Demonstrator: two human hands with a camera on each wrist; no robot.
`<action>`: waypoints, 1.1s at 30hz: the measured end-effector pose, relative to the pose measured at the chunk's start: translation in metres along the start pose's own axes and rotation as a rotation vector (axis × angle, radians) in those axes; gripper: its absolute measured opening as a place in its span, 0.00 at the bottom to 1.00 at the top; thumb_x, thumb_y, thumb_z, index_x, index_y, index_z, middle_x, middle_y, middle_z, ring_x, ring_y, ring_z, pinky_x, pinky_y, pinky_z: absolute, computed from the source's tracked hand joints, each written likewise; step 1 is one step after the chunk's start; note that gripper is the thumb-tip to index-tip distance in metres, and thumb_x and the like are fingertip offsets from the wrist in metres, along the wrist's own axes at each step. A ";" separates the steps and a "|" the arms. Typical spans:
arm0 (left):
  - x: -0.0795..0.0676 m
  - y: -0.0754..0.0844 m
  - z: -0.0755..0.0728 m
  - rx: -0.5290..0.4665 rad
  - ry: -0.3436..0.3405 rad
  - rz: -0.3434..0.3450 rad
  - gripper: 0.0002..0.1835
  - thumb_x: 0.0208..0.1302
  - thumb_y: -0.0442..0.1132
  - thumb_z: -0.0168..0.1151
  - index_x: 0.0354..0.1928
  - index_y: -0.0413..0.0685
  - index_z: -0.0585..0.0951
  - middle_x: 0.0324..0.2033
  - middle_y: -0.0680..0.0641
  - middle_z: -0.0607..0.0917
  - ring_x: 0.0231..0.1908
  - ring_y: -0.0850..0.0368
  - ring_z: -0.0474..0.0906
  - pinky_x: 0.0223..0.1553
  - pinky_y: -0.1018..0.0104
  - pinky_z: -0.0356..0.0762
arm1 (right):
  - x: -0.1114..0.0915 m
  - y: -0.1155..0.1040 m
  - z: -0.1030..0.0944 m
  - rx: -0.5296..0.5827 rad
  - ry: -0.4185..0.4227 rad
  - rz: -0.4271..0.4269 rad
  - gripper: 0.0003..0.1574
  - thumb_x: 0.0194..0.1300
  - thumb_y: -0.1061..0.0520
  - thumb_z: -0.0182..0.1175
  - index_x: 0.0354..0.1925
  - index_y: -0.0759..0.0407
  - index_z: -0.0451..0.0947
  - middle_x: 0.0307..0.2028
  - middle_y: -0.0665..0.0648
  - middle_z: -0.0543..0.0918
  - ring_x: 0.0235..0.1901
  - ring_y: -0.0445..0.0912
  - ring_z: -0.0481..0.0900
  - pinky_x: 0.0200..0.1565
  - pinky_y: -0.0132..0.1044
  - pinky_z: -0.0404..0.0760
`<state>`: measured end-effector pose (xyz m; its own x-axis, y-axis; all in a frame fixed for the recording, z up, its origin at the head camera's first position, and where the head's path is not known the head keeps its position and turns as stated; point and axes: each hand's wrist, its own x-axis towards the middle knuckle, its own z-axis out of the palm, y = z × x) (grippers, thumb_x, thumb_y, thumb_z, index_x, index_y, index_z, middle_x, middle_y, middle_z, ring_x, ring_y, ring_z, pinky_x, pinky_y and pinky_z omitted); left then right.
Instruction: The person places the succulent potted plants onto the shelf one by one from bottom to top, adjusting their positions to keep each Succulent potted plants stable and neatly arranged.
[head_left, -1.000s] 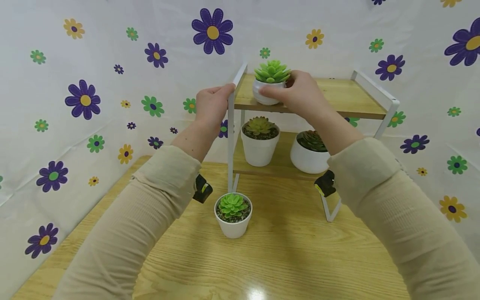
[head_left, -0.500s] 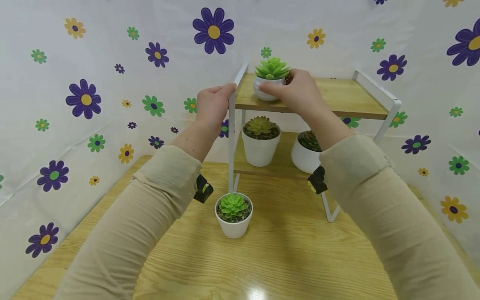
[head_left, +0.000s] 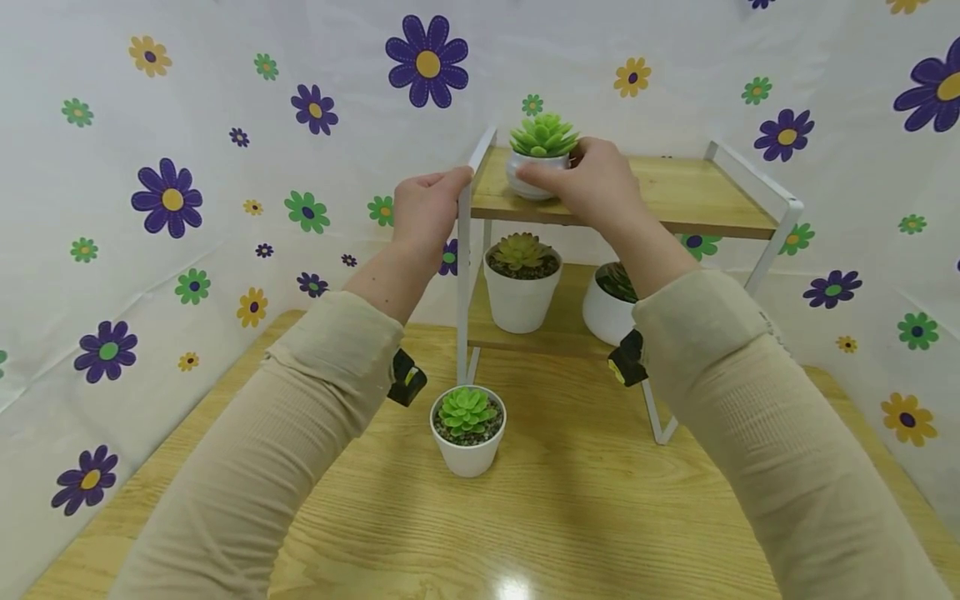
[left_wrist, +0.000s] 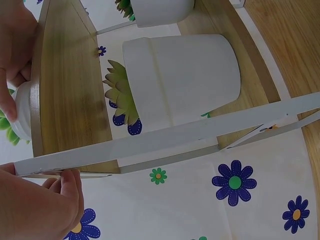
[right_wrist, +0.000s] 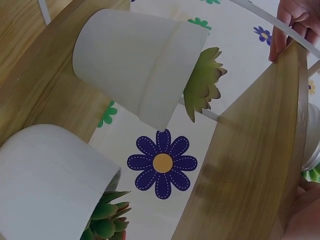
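Observation:
In the head view my left hand [head_left: 423, 212] pinches the upper left corner of the white metal frame [head_left: 462, 292] of a two-tier wooden rack [head_left: 697, 187]. My right hand [head_left: 606, 182] holds a small potted succulent [head_left: 543, 137], bright green in a rounded white pot, at the left of the top shelf. Thumb and fingers grip the pot from its right side. The left wrist view shows the thumb and fingers of my left hand [left_wrist: 45, 205] around the metal bar. Part of the held white pot [left_wrist: 23, 111] shows there beside the shelf edge.
On the lower shelf stand a tapered white pot [head_left: 521, 296] with a brownish-green succulent and a round white pot [head_left: 609, 315], partly behind my right arm. Another potted green succulent [head_left: 467, 429] stands on the wooden table [head_left: 525, 517] before the rack. Flower-patterned cloth [head_left: 337, 50] hangs behind.
My right hand has shifted the small potted succulent slightly back on the top shelf. My right forearm has swung left, covering more of the round pot. My left hand stays on the frame.

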<state>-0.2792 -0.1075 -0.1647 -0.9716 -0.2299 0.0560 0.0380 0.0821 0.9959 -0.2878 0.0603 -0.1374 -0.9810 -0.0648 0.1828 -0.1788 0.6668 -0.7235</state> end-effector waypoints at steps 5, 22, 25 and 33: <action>-0.001 0.001 0.000 -0.002 -0.003 -0.006 0.20 0.65 0.48 0.54 0.54 0.46 0.79 0.57 0.50 0.76 0.59 0.59 0.66 0.64 0.60 0.63 | -0.004 -0.001 0.000 0.016 -0.004 0.029 0.56 0.56 0.31 0.58 0.71 0.56 0.49 0.67 0.57 0.63 0.63 0.49 0.65 0.62 0.43 0.68; 0.001 0.002 0.000 -0.004 0.003 0.011 0.20 0.66 0.48 0.54 0.54 0.45 0.79 0.57 0.49 0.76 0.56 0.58 0.67 0.62 0.61 0.64 | -0.077 0.057 0.032 0.362 0.222 -0.419 0.31 0.59 0.61 0.63 0.57 0.68 0.62 0.50 0.62 0.71 0.50 0.46 0.69 0.55 0.42 0.68; 0.001 0.003 0.001 0.007 0.002 0.007 0.20 0.66 0.48 0.54 0.55 0.46 0.79 0.57 0.49 0.75 0.57 0.58 0.67 0.64 0.60 0.63 | -0.086 0.078 0.044 0.313 0.042 -0.406 0.30 0.57 0.64 0.63 0.56 0.69 0.64 0.48 0.63 0.73 0.48 0.49 0.71 0.53 0.44 0.73; 0.000 0.002 0.001 0.012 -0.006 -0.020 0.21 0.66 0.49 0.53 0.56 0.46 0.77 0.59 0.50 0.75 0.61 0.58 0.65 0.66 0.59 0.61 | -0.105 0.130 0.098 0.070 -0.479 -0.258 0.46 0.55 0.49 0.67 0.64 0.67 0.59 0.55 0.65 0.73 0.57 0.56 0.70 0.56 0.50 0.73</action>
<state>-0.2794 -0.1065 -0.1624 -0.9736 -0.2257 0.0351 0.0154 0.0887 0.9959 -0.2157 0.0814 -0.3156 -0.8261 -0.5615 0.0483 -0.4067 0.5347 -0.7408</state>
